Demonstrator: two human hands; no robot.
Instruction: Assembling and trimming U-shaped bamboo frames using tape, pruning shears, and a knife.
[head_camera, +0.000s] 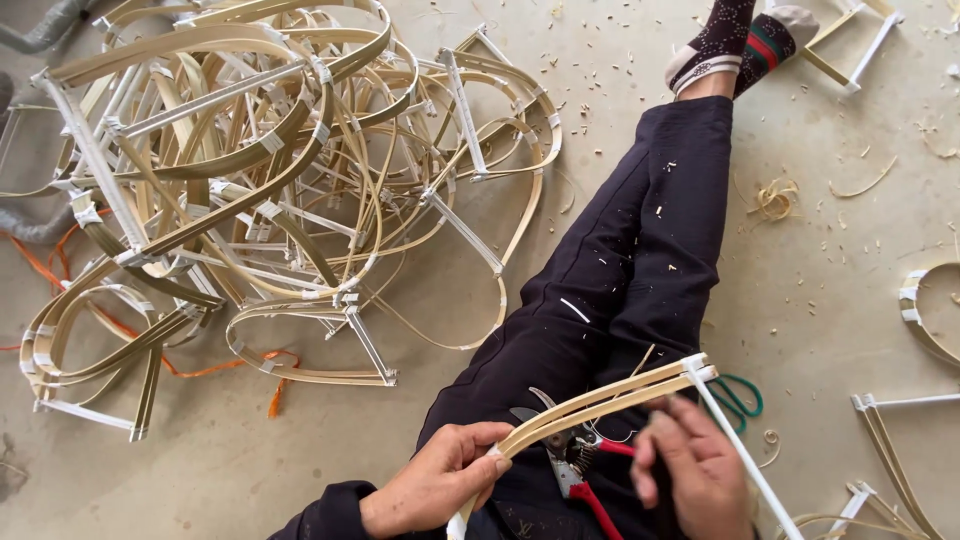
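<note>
I see my left hand (435, 485) clenched around the curved pale bamboo strip frame (600, 398), its fingers (478, 462) wrapped over the bent end low in the view. That frame lies across my lap, on the dark trousers (620, 270), and runs up and rightwards to a white bound corner, where a thin white rod (745, 460) comes off it and heads down towards the lower edge. My right hand (695, 470) sits just beside that rod, fingers curled inwards against the frame's underside; I cannot tell whether they truly pinch anything. Beneath the frame, between both hands, red-handled pruning shears (575, 465) rest on my lap, blades pointing away from me. Just right of the frame's corner, a green loop of cord (742, 398) lies on the concrete floor (820, 300). Well left of the frame sprawls a big tangled heap of finished bamboo hoops with white bindings (270, 180), with an orange strap (215, 368) trailing under it. Far beyond the frame, my patterned sock (735, 45) shows at the end of my leg. Shavings dot the floor around it.
</note>
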